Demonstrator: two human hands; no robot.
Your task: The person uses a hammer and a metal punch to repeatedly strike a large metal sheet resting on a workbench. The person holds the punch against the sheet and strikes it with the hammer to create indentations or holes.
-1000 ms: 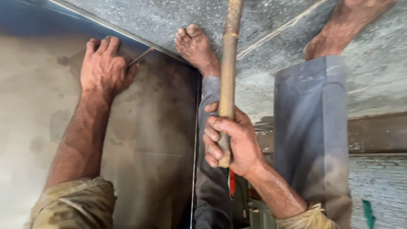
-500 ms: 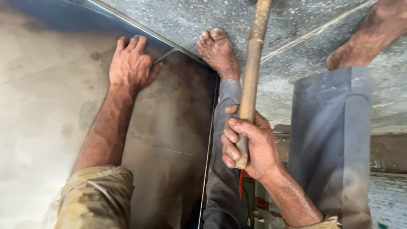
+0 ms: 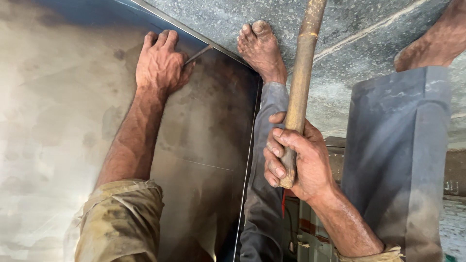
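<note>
A worker's left hand [image 3: 162, 60] presses flat on a large metal sheet [image 3: 58, 121], pinching a thin metal scriber [image 3: 198, 54] near the sheet's far edge. A bare foot [image 3: 260, 48] rests on the speckled stone floor [image 3: 359, 43]. The right hand [image 3: 298, 162] clenches the lower end of a wooden handle [image 3: 302, 73], held upright beside the sheet.
</note>
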